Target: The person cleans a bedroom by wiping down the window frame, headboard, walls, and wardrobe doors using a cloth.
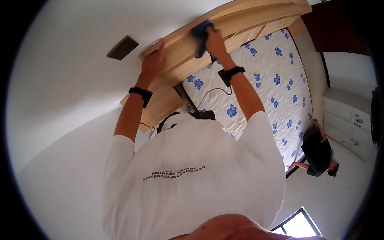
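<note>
My right hand [216, 43] is closed around a dark blue item [203, 34], blurred and cloth-like, held against the front of the wooden headboard [178, 48]. Its exact kind I cannot make out. Farther left along the same headboard, my left hand [154, 62] rests at the upper edge with the index finger stretched out and the other fingers partly hidden. Both wrists carry a black strap with a small dark box.
A mattress [262, 86] with blue flowers lies beside the headboard. Near its far corner another person [317, 152] in dark clothes bends with a hand at the edge. White drawers [348, 120] stand behind; a dark wall plate [123, 47] sits left of the headboard.
</note>
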A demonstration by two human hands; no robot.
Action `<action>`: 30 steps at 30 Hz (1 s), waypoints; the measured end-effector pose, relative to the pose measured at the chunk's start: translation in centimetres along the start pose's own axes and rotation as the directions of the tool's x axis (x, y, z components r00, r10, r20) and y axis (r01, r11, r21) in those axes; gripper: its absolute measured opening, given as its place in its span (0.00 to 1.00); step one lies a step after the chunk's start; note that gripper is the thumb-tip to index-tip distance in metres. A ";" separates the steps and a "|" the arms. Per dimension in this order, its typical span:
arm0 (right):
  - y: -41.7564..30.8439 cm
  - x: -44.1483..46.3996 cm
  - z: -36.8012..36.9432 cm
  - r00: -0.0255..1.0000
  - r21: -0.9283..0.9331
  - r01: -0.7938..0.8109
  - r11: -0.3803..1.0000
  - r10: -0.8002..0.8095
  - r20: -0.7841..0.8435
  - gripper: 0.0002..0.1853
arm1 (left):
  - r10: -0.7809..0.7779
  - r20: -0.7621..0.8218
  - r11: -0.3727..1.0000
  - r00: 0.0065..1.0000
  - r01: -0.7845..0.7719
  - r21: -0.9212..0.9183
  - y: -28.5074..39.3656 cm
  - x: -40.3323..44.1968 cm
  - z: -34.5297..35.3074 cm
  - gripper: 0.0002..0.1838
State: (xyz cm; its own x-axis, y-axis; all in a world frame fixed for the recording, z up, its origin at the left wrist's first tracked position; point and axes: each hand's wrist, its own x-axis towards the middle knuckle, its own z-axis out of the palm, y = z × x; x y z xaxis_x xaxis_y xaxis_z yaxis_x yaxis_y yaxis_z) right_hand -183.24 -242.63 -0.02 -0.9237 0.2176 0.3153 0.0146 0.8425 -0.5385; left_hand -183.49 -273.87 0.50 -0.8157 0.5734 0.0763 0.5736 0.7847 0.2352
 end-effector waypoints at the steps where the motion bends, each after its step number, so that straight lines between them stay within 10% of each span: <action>1: 1.0 3.0 -3.4 0.977 0.096 -0.162 0.982 0.174 -0.126 0.16 | 0.004 0.004 1.000 1.000 -0.004 -0.014 0.0 0.1 0.4 0.36; 5: 2.9 8.6 -8.6 0.934 0.002 -0.125 0.992 0.118 -0.338 0.22 | -0.085 0.146 0.996 0.986 0.080 0.041 0.7 0.5 -1.0 0.36; 9: 8.7 11.3 -3.7 0.940 -0.259 0.267 0.928 -0.310 -0.142 0.22 | -0.058 0.087 0.997 0.995 0.062 -0.036 0.3 0.2 0.1 0.36; 13: -1.4 4.6 -0.2 0.988 -0.145 -0.150 0.978 0.153 0.009 0.30 | -0.045 0.043 0.995 0.998 0.049 -0.085 -0.1 -0.1 0.0 0.35; 22: 1.0 6.0 -1.8 0.976 -0.468 -0.206 0.859 0.213 -0.038 0.35 | -0.067 0.026 0.991 0.997 0.070 -0.111 0.0 0.2 -0.4 0.33; 30: 2.0 9.5 -3.0 0.930 -0.370 -0.363 0.855 0.357 -0.086 0.35 | -0.016 -0.093 0.993 0.996 0.004 -0.121 0.2 -0.3 -0.1 0.29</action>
State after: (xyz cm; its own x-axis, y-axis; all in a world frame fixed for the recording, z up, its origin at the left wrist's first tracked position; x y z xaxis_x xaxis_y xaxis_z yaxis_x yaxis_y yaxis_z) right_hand -190.87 -237.38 4.27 -0.8210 0.5456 0.1685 0.4890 0.8241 -0.2859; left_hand -183.14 -273.92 0.61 -0.8280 0.5368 0.1622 0.5568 0.7529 0.3509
